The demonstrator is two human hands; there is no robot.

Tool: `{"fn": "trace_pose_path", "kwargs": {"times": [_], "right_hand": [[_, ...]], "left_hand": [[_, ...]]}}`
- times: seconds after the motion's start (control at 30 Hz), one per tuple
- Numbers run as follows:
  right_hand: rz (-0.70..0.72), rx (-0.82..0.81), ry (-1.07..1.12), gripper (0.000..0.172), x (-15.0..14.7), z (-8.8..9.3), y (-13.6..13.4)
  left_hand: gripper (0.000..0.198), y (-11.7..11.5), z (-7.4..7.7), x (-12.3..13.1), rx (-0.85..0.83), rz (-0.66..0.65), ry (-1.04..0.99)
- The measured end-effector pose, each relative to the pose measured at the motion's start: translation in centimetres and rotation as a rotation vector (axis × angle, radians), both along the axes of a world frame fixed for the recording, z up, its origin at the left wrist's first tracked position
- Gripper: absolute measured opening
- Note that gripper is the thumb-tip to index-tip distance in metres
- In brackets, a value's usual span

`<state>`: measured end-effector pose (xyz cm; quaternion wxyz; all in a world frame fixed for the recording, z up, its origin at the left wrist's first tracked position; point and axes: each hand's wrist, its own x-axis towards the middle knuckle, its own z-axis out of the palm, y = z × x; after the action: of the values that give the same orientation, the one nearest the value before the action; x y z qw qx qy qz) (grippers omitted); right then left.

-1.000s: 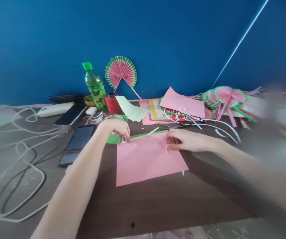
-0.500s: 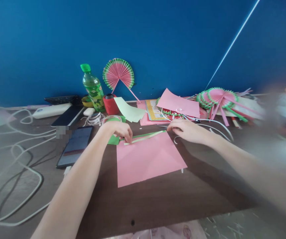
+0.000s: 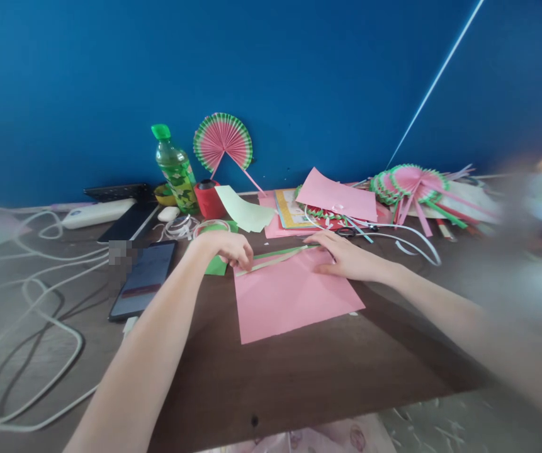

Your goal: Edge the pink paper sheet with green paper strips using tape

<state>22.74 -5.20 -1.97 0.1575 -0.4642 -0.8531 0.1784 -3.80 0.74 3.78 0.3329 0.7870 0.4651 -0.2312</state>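
A pink paper sheet [image 3: 294, 296] lies flat on the dark wooden table [image 3: 299, 377]. Along its far edge run thin green and pale paper strips [image 3: 280, 255]. My left hand [image 3: 228, 246] rests at the sheet's far left corner, fingers curled and pinching the left end of the strips. My right hand [image 3: 341, 255] lies flat on the sheet's far right corner, fingers stretched out and pressing down. A green paper piece [image 3: 216, 265] sits under my left hand.
A phone [image 3: 145, 277] and white cables [image 3: 29, 302] lie left. At the back stand a green bottle [image 3: 174, 170], a red cup [image 3: 209, 198], a pink-green paper fan [image 3: 223, 138], scissors [image 3: 353, 231], loose pink sheets [image 3: 339, 195] and more fans [image 3: 410, 182].
My right hand moved from the scissors area back onto the pink sheet's far right corner and flattened. The sheet has shifted slightly right and turned. My left hand stayed on the strips.
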Motion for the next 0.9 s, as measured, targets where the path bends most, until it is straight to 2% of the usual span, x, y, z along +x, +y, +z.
{"fn": "trace_pose_path", "kwargs": {"times": [0.1,0.27,0.4,0.57,0.9], "right_hand": [[-0.027,0.031,0.072,0.026,-0.7,-0.1,1.0],[-0.086,0.071,0.063,0.010,-2.3,-0.4,2.7],[-0.095,0.037,0.011,0.013,-2.6,-0.5,3.6],[-0.053,-0.091,-0.020,0.013,-2.3,-0.2,4.1],[-0.050,-0.084,-0.040,0.016,-2.0,-0.4,4.4]], "left_hand": [[0.028,-0.1,0.1,0.2,0.001,0.001,0.015],[0.028,-0.3,0.3,0.5,-0.039,0.051,0.023],[0.025,-0.2,0.3,0.5,-0.022,0.048,0.042],[0.024,0.2,-0.2,0.1,0.081,0.010,0.076],[0.025,0.4,-0.7,0.0,0.151,-0.005,0.112]]}}
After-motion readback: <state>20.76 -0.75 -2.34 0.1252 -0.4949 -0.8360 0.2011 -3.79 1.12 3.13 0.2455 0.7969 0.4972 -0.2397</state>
